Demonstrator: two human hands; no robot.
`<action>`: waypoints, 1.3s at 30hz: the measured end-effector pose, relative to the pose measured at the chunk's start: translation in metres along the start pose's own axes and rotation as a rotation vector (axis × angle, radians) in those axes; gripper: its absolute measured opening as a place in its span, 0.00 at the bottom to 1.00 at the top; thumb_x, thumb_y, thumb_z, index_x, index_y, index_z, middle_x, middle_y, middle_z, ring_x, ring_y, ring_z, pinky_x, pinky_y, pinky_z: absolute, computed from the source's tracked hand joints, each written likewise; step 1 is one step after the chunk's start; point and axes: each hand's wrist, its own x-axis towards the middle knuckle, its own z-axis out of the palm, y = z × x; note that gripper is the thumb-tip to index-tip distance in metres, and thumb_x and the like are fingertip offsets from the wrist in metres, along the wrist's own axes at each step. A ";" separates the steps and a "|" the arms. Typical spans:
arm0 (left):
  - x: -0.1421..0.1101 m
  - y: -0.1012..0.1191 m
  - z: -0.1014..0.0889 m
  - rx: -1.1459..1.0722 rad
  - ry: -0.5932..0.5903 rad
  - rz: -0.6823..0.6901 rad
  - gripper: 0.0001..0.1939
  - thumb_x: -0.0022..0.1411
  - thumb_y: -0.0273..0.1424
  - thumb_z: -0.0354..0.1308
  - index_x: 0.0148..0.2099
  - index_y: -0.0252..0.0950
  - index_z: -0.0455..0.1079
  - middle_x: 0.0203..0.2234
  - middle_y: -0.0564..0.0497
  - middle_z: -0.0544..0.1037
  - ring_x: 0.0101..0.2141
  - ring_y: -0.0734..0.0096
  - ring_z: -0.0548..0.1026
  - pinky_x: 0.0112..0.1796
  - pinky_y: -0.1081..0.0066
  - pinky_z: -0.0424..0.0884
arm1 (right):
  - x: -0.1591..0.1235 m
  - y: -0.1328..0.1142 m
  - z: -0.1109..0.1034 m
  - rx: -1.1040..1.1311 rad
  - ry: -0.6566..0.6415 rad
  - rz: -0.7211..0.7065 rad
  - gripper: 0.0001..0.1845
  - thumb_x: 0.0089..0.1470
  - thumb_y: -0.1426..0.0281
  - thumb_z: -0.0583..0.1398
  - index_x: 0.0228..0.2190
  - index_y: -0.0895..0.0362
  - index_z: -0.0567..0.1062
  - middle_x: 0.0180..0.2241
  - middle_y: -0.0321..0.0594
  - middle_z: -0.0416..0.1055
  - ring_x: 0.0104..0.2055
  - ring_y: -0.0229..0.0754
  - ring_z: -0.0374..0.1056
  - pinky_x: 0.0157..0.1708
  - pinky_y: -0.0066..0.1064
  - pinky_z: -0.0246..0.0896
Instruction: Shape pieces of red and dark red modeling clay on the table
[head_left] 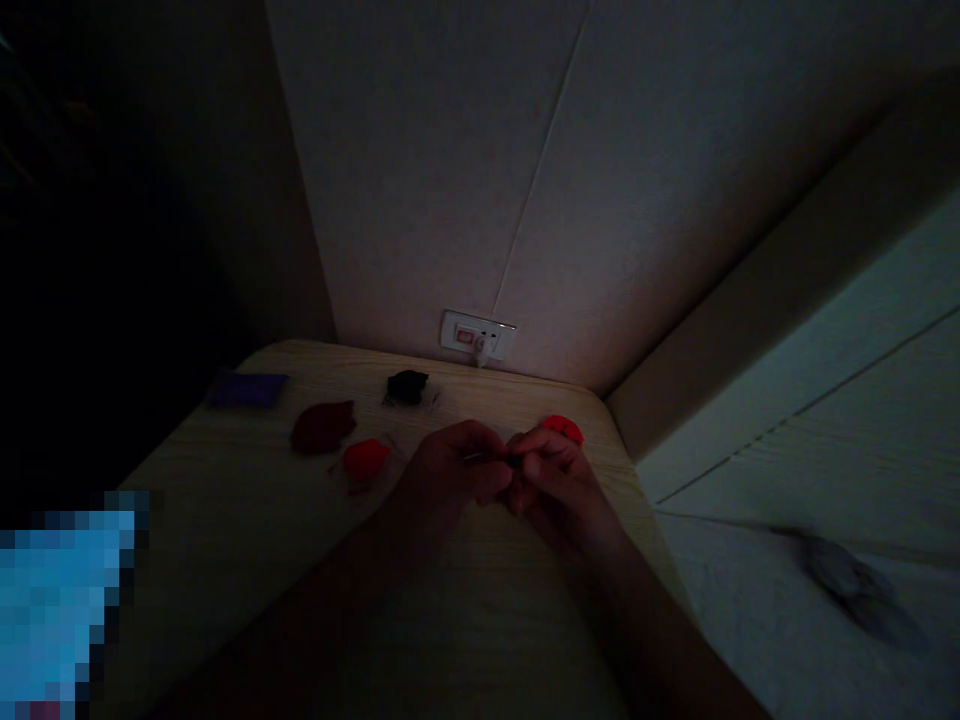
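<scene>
Fingertips of left hand (pixel 450 468) and right hand (pixel 574 485) pinched a small dark item (pixel 514 461) — likely opposed for fine control — above the table (pixel 480 610), with a red piece (pixel 562 429) just beyond.

Legible text, brands or numbers: none found. White rectangular wall socket plate with a red switch (pixel 465 336): markings too small and dim to read. Flat purple rectangular packet (pixel 248 390) on the pale wood-grain bench (pixel 270 520): lettering cannot be made out. Bright red rounded piece (pixel 564 429): dark marks, unreadable. Small dark piece (pixel 515 461) between the fingers: too dim to read.
</scene>
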 end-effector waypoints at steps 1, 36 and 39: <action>0.000 0.001 0.000 -0.006 -0.005 -0.006 0.16 0.52 0.36 0.74 0.37 0.36 0.73 0.24 0.52 0.80 0.25 0.71 0.76 0.28 0.72 0.63 | 0.000 0.000 0.000 0.004 -0.005 -0.004 0.14 0.49 0.60 0.74 0.34 0.53 0.80 0.24 0.31 0.77 0.19 0.32 0.69 0.22 0.25 0.67; 0.002 0.006 0.006 0.056 0.132 0.006 0.12 0.50 0.32 0.73 0.31 0.35 0.73 0.19 0.53 0.78 0.21 0.72 0.74 0.25 0.73 0.63 | 0.000 -0.004 0.003 -0.054 0.040 0.008 0.10 0.51 0.65 0.74 0.33 0.54 0.82 0.22 0.32 0.77 0.22 0.33 0.70 0.25 0.24 0.65; 0.005 0.002 0.005 0.089 0.174 0.008 0.14 0.47 0.35 0.74 0.30 0.34 0.72 0.17 0.54 0.76 0.18 0.75 0.70 0.21 0.75 0.61 | 0.000 -0.004 0.002 -0.057 0.052 0.012 0.10 0.51 0.65 0.74 0.33 0.55 0.81 0.22 0.32 0.77 0.23 0.32 0.70 0.25 0.25 0.65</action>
